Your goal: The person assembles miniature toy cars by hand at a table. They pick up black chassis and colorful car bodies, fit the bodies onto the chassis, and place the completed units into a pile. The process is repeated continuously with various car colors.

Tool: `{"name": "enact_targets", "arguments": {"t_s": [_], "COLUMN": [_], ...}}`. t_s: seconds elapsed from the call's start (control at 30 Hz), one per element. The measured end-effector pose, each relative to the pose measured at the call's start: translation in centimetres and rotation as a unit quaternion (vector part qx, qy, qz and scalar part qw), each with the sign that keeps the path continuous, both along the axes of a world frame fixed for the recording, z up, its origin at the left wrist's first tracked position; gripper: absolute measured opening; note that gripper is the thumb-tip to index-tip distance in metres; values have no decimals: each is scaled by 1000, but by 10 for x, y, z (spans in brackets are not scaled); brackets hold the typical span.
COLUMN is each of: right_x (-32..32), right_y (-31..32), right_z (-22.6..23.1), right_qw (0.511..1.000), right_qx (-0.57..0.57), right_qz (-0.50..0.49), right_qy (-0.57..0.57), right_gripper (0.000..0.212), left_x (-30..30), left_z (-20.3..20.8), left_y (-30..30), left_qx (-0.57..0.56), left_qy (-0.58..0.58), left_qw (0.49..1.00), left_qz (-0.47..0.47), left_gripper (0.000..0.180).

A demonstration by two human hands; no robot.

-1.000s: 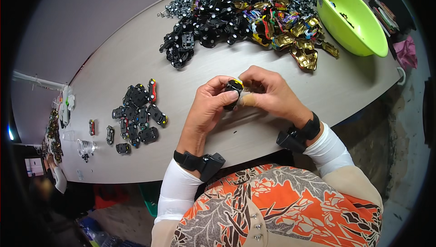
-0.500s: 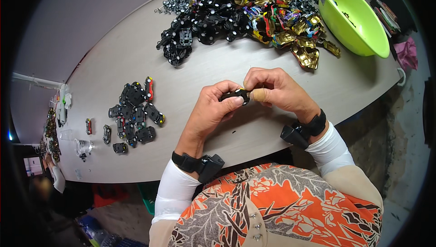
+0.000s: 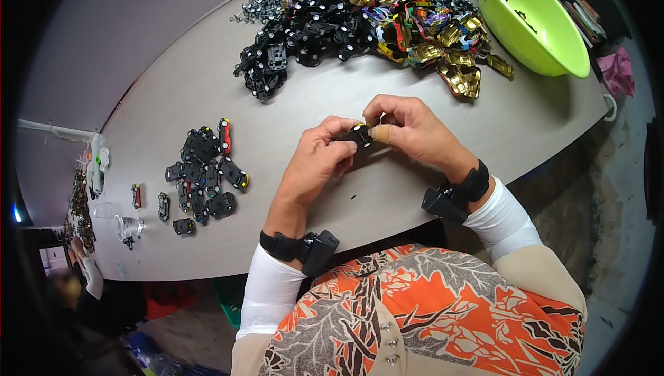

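Note:
A small toy car [image 3: 358,134], its black underside and white wheels showing and a bit of yellow at one edge, is held above the table in front of me. My left hand [image 3: 319,158] is closed on it, thumb and fingers along its sides. At its right end my right hand [image 3: 415,130] pinches with thumb and forefinger, and a tan wrap covers that thumb. Whether a small part sits between the right fingertips is hidden. To the left, a cluster of toy cars [image 3: 205,148] lies mostly with black undersides up.
Beyond my hands are heaped black car bases [image 3: 325,26], shiny gold and coloured car shells [image 3: 462,75] and small dark parts [image 3: 266,4]. A green basin [image 3: 577,65] stands at the far right. Clear plastic cups [image 3: 129,225] and another person's hands [image 3: 77,246] are at the left.
The car has turned in my fingers, with its black underside now facing up more. Both hands have shifted slightly up and left in the view.

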State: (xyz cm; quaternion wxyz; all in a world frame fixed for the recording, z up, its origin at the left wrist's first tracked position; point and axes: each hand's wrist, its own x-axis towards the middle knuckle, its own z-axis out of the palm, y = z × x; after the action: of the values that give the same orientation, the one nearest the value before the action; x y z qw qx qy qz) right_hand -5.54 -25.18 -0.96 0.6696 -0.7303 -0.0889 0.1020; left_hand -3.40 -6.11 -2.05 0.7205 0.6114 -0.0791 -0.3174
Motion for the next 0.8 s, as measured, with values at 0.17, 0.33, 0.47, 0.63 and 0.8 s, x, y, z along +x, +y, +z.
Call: {"name": "enact_targets", "arguments": {"t_s": [0.17, 0.33, 0.47, 0.63, 0.8], "right_x": [1, 0, 1, 0, 0], "right_y": [-6, 3, 3, -6, -9], "right_z": [-1, -6, -12, 2, 3], "right_qw": [995, 995, 996, 991, 989], "right_qx": [49, 99, 70, 129, 145], "right_qz": [-85, -5, 30, -23, 24], "right_qy": [30, 21, -50, 28, 24], "right_gripper": [12, 13, 10, 6, 4], "left_x": [3, 6, 3, -1, -5], "left_z": [7, -6, -7, -2, 5], "left_y": [0, 4, -5, -4, -4], "left_qx": [-8, -89, -133, -109, -67], "left_qy": [22, 19, 14, 9, 3], "left_qw": [999, 992, 981, 993, 998], "left_qz": [42, 88, 139, 43, -1], "left_gripper": [25, 21, 19, 24, 19]}}
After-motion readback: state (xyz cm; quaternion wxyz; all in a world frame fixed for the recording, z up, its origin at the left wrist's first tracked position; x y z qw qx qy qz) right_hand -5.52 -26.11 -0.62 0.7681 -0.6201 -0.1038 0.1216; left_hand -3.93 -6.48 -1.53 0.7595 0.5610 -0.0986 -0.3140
